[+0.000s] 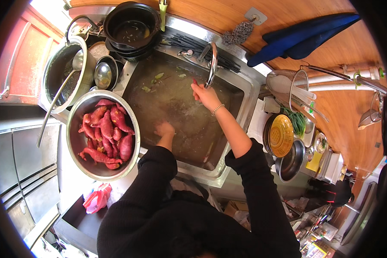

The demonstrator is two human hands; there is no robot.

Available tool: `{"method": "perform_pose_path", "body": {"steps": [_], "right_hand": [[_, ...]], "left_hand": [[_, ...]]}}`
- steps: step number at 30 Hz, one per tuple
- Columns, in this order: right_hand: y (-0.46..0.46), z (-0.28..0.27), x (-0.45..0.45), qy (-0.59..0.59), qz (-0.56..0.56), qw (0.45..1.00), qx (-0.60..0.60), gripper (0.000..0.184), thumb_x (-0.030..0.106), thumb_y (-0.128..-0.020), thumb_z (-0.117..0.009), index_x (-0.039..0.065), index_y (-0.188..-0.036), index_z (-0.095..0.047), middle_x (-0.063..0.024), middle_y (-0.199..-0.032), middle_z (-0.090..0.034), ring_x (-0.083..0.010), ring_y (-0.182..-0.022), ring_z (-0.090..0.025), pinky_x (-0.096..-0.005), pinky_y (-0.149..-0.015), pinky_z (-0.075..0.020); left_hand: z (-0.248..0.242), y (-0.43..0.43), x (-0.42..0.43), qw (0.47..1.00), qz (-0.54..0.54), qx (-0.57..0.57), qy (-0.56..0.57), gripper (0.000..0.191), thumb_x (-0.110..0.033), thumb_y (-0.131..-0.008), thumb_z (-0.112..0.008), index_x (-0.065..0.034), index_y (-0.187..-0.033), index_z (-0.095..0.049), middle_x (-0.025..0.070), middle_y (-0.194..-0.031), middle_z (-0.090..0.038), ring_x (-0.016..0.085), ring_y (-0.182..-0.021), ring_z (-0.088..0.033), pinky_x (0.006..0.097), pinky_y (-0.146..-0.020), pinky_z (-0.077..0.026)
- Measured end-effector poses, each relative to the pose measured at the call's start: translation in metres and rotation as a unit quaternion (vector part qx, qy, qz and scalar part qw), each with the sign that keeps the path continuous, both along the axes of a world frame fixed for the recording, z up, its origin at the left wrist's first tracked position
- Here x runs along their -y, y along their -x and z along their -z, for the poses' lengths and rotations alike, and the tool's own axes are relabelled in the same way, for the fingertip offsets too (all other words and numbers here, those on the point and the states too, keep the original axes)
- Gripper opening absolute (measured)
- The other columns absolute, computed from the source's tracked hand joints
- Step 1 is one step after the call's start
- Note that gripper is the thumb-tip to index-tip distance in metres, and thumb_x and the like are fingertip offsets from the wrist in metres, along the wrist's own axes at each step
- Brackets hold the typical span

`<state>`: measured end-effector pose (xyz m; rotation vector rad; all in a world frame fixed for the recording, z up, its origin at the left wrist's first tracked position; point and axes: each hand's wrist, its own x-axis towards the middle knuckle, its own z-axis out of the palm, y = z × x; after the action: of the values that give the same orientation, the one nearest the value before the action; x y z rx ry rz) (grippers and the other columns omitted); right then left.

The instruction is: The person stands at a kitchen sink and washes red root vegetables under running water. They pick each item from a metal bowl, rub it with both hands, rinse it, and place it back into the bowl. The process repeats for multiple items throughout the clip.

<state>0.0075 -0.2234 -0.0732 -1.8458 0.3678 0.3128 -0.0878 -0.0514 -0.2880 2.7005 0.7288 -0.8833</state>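
Note:
Murky water stands in the stainless-steel sink point(254, 96), with green leaf scraps point(159, 76) floating near its back. My left hand point(165, 129) is partly in the water at the sink's left front; its fingers are blurred and partly hidden. My right hand point(206, 95) is raised over the water beside the spout of the chrome faucet point(213, 61), its fingers curled around a small red piece point(194, 81) whose tip shows. Left of the sink, a large metal basin point(71, 142) holds several red-skinned sweet potatoes point(107, 124).
Black pots point(132, 9) are stacked at the sink's back left corner. A large metal pot point(48, 80) with a ladle point(78, 61) stands at the left. Right of the sink are a yellow plastic colander point(281, 135), a metal bowl point(292, 161) and wire strainers point(285, 84). Dark chopsticks point(187, 45) lie behind the faucet.

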Motion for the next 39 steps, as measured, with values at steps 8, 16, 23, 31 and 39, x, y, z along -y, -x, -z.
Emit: {"method": "perform_pose_path", "body": {"steps": [8,16,23,31,39], "right_hand": [[0.002,0.01,-0.004,0.14,-0.064,0.975,0.16,0.02,0.023,-0.085,-0.057,0.003,-0.088,-0.053,-0.0087,-0.079,-0.059,-0.0194,-0.065,-0.055,-0.0337,-0.061,-0.0447],[-0.001,-0.005,-0.013,-0.017,0.072,0.997,0.007,0.041,0.035,-0.081,-0.063,0.005,-0.056,-0.05,-0.0012,-0.048,-0.048,-0.0129,-0.046,-0.048,-0.0301,-0.047,-0.0381],[0.016,-0.006,-0.006,0.028,-0.057,0.986,0.152,0.018,0.019,-0.082,-0.064,0.006,-0.078,-0.053,0.0029,-0.068,-0.046,-0.0066,-0.055,-0.041,-0.0227,-0.053,-0.0361],[0.008,0.0,-0.006,-0.045,-0.035,0.991,0.124,0.013,0.015,-0.082,-0.063,0.007,-0.084,-0.052,0.0049,-0.07,-0.046,-0.0052,-0.055,-0.04,-0.0218,-0.05,-0.0345],[0.016,0.005,-0.007,-0.063,-0.036,0.996,0.047,0.017,0.023,-0.081,-0.063,0.009,-0.079,-0.053,0.0048,-0.062,-0.046,-0.0041,-0.052,-0.041,-0.0202,-0.043,-0.0301]], "left_hand": [[-0.01,-0.009,0.003,0.994,0.034,-0.077,0.072,0.037,-0.014,-0.086,-0.047,-0.0095,-0.122,-0.05,0.0096,-0.133,-0.043,0.029,-0.118,-0.045,0.0489,-0.091,-0.041],[-0.036,-0.02,0.011,0.95,0.286,0.109,0.059,0.04,-0.016,-0.083,-0.051,-0.0099,-0.122,-0.05,0.0058,-0.134,-0.041,0.029,-0.124,-0.034,0.0469,-0.099,-0.03],[-0.009,-0.025,0.006,0.956,0.275,-0.095,0.045,0.039,-0.016,-0.084,-0.049,-0.012,-0.123,-0.049,0.0096,-0.133,-0.04,0.029,-0.124,-0.034,0.0455,-0.1,-0.029],[-0.019,-0.002,-0.012,0.984,-0.051,0.137,-0.099,0.034,-0.021,-0.088,-0.047,-0.0194,-0.122,-0.052,0.0059,-0.128,-0.042,0.026,-0.117,-0.041,0.0446,-0.091,-0.041],[0.028,-0.023,-0.03,0.994,-0.025,0.016,0.106,0.042,-0.013,-0.079,-0.055,-0.0033,-0.119,-0.05,0.0155,-0.105,-0.062,0.03,-0.098,-0.059,0.0391,-0.084,-0.047]]}}
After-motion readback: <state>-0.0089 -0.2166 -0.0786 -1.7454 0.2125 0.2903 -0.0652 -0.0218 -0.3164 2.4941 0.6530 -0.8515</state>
